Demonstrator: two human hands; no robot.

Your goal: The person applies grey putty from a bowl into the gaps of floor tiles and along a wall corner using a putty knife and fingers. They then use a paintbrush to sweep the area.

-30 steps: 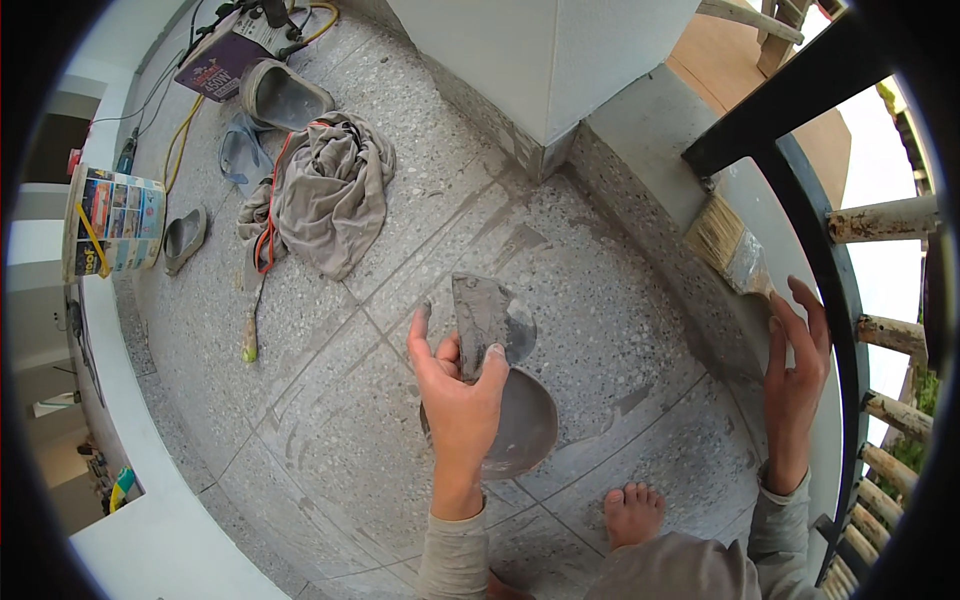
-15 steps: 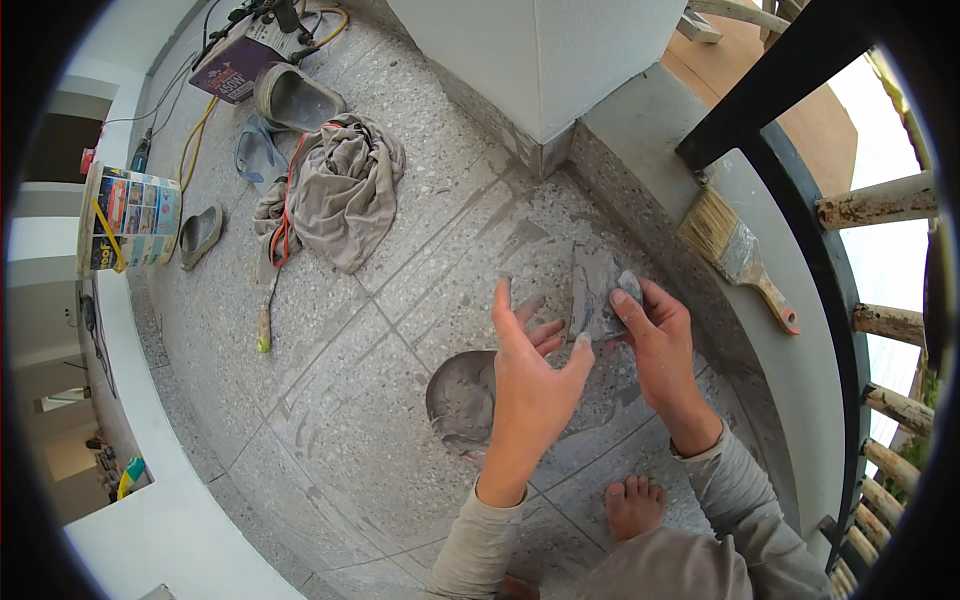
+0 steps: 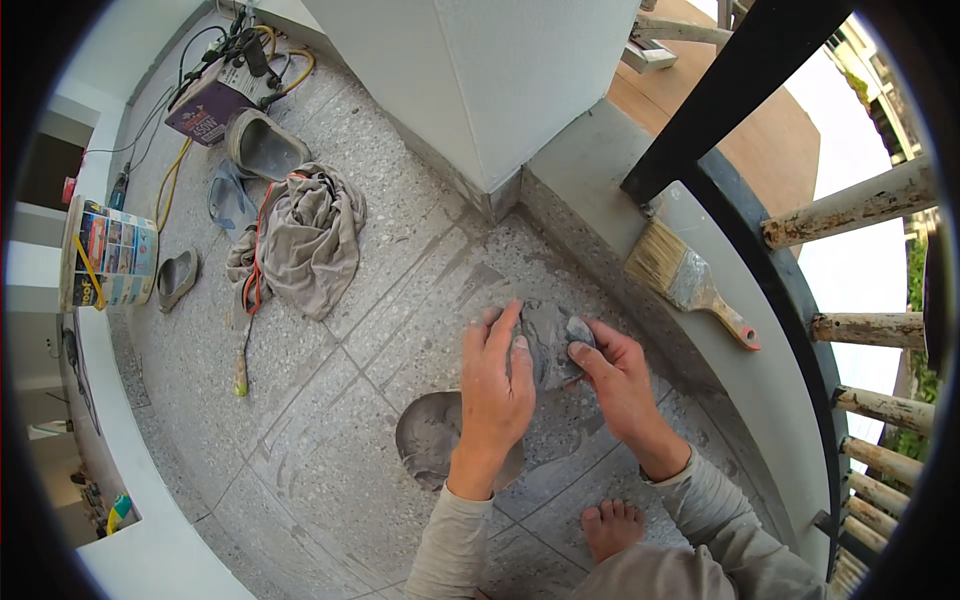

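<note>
A flat plate smeared with grey paste [image 3: 549, 345] is held up over the tiled floor. My right hand [image 3: 625, 385] pinches its right side, the thumb on a pale lump at the corner. Along the left edge my left hand [image 3: 495, 385] has closed, thumb in front and fingers partly behind. The paste hides what kind of tool the plate is. Just below and left, a round bowl [image 3: 400, 443] with wet grey paste in it rests on the floor, partly covered by my left hand and wrist.
A paintbrush [image 3: 690, 280] lies on the ledge beside the black railing [image 3: 800, 370]. A white pillar [image 3: 480, 90] stands ahead. Leftward are a crumpled grey cloth [image 3: 315, 245], clogs [image 3: 268, 150], a wooden-handled brush [image 3: 242, 365], a bucket [image 3: 115, 255] and a purple box with cables [image 3: 208, 110].
My left hand has come from spread fingers to closing on the plate's left edge. The plate and both hands have shifted left and slightly down in the picture, as the view has turned.
</note>
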